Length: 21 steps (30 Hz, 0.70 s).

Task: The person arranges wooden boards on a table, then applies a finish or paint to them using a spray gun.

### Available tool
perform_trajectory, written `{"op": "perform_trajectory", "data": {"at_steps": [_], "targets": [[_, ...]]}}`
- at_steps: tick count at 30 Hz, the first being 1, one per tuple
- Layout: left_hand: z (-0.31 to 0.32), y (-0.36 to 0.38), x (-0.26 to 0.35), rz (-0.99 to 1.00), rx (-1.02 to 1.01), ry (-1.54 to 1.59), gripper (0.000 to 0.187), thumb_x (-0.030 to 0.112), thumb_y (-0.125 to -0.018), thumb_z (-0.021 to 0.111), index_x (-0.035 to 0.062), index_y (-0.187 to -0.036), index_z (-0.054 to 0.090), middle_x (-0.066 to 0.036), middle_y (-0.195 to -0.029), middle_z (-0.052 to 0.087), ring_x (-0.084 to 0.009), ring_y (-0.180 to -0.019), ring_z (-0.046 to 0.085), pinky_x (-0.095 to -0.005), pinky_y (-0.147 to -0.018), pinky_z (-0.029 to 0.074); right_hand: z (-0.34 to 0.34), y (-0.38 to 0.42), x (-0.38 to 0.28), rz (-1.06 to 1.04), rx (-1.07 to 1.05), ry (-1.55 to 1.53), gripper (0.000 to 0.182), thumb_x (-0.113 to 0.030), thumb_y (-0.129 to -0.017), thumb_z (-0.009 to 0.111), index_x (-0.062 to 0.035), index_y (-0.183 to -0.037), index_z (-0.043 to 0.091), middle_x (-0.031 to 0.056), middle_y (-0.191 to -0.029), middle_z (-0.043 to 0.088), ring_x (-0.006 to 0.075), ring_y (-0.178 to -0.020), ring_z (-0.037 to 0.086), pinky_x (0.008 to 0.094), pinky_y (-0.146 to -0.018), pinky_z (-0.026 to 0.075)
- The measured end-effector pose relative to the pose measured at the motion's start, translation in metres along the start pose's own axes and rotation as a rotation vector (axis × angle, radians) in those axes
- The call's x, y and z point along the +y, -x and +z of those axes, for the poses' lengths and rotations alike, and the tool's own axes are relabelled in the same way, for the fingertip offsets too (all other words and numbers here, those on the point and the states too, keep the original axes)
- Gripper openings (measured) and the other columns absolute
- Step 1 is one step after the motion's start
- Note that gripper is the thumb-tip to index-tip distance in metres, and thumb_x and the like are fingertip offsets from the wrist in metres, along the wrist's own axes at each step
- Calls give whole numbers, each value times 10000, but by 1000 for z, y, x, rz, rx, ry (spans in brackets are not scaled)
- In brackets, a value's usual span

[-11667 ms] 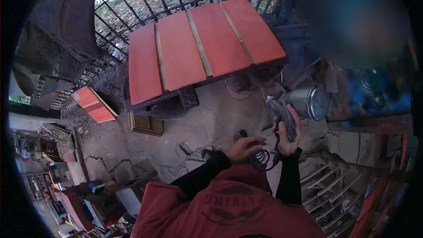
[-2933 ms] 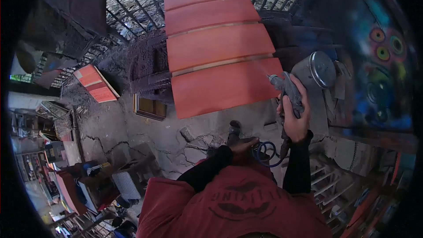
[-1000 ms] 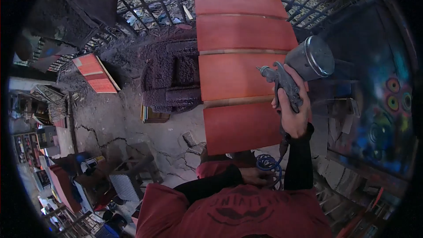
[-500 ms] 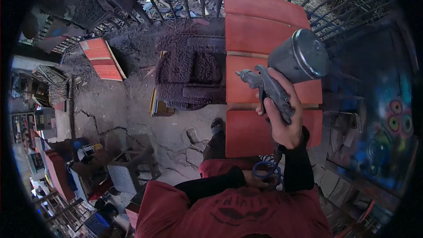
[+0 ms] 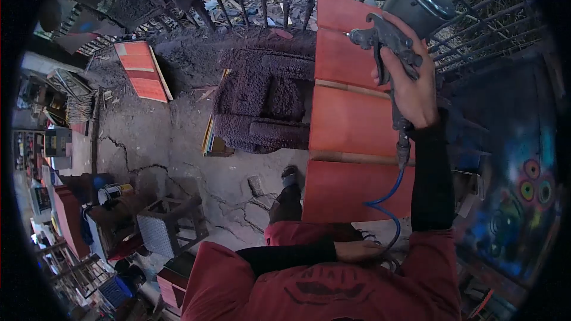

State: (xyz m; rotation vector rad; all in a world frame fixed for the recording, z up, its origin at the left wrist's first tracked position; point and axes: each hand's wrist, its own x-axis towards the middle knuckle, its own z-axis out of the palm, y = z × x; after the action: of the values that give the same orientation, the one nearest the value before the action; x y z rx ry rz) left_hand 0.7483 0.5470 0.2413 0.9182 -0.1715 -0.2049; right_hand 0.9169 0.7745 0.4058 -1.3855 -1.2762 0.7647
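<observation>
The spray gun (image 5: pixel 389 44) is sitting in the right hand (image 5: pixel 411 86), whose fingers are wrapping its handle. Good spraying probably calls for keeping the nozzle (image 5: pixel 353 35) square and steady. It is pointing leftward from that hand, the gun's long axis slanting crosswise over the red panels (image 5: pixel 348 120). Nearer the body, the left hand (image 5: pixel 358 251) is lying beside the blue hose (image 5: pixel 392 188); grip cannot be told.

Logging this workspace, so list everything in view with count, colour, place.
Spray gun: one, grey, upper right
Cup: one, grey, on gun
Panels: four, red, centre right
Hose: one, blue, below gun
Crusted block: one, dark purple, centre
Leaning board: one, red, upper left
Fence: one, dark, top
Stool: one, grey, lower left
Painted board: one, multicoloured, right
Clutter: uncountable, mixed, left
Shirt: one, red, bottom
Left hand: one, black-sleeved, by hose
Right hand: one, black-sleeved, on gun
</observation>
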Motion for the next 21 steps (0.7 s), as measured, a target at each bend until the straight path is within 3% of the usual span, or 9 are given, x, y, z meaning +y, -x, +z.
{"op": "perform_trajectory", "data": {"at_steps": [2, 3, 5, 8, 9, 11, 14, 17, 21], "targets": [[-7, 0, 11, 162, -33, -532, 393, 148, -914, 359, -18, -1270, 373, -221, -1234, 427, -342, -1138, 438, -366, -958, 370, 4, -10, 8, -15, -26, -33, 396, -40, -891, 493, -88, -1279, 426, 36, -851, 550, 74, -630, 522, 222, -558, 445], [-8, -3, 17, 161, -25, -533, 393, 148, -914, 359, -18, -1270, 373, -221, -1234, 427, -342, -1138, 438, -366, -958, 370, 6, -14, 14, -21, -13, -25, 387, -36, -884, 490, -87, -1264, 440, 33, -847, 548, 74, -613, 520, 224, -544, 444], [-9, -8, 27, -99, 17, -97, 401, 177, -915, 353, -3, -1272, 381, -220, -1216, 444, -336, -1129, 440, -369, -961, 363, 5, -21, 22, -17, -23, -1, 388, -34, -879, 490, -89, -1261, 445, 33, -837, 547, 76, -602, 519, 225, -534, 443], [-7, -19, 9, -11, 41, 140, 401, 210, -931, 318, 4, -1266, 398, -207, -1185, 468, -325, -1111, 452, -365, -964, 355, -2, -29, 34, 8, -23, 42, 390, -28, -873, 490, -88, -1257, 449, 36, -815, 545, 77, -587, 517, 226, -516, 440], [-7, -20, 4, -11, 45, 141, 401, 210, -931, 318, 4, -1266, 398, -207, -1185, 468, -325, -1111, 452, -365, -964, 355, -6, -30, 37, 25, -15, 60, 392, -24, -871, 489, -86, -1256, 449, 38, -803, 544, 78, -582, 516, 226, -508, 438], [-10, -21, 14, 86, 96, -216, 391, 234, -946, 284, 9, -1223, 443, -187, -1148, 490, -301, -1059, 478, -352, -924, 371, -15, -30, 41, 35, -5, 45, 393, -22, -871, 488, -84, -1257, 449, 39, -792, 544, 78, -580, 516, 227, -506, 439], [-11, -35, 7, -20, 59, -92, 388, 242, -954, 260, 10, -1180, 473, -167, -1136, 497, -257, -1013, 484, -339, -877, 383, -33, -26, 44, 69, 17, 35, 391, -26, -874, 487, -79, -1259, 446, 42, -780, 544, 79, -578, 516, 232, -505, 441], [-7, -49, -1, 13, 31, 55, 378, 240, -954, 261, 12, -1163, 477, -146, -1121, 500, -219, -980, 475, -330, -851, 384, -56, -21, 53, 75, 45, 42, 385, -40, -884, 483, -84, -1264, 444, 43, -779, 547, 83, -577, 516, 243, -507, 444], [-3, -57, 6, -69, 14, 59, 379, 242, -956, 254, 2, -1151, 473, -141, -1088, 508, -203, -977, 470, -327, -864, 378, -88, -11, 60, 118, 112, 102, 377, -59, -897, 475, -106, -1270, 445, 44, -769, 547, 91, -569, 514, 258, -506, 447]]}}
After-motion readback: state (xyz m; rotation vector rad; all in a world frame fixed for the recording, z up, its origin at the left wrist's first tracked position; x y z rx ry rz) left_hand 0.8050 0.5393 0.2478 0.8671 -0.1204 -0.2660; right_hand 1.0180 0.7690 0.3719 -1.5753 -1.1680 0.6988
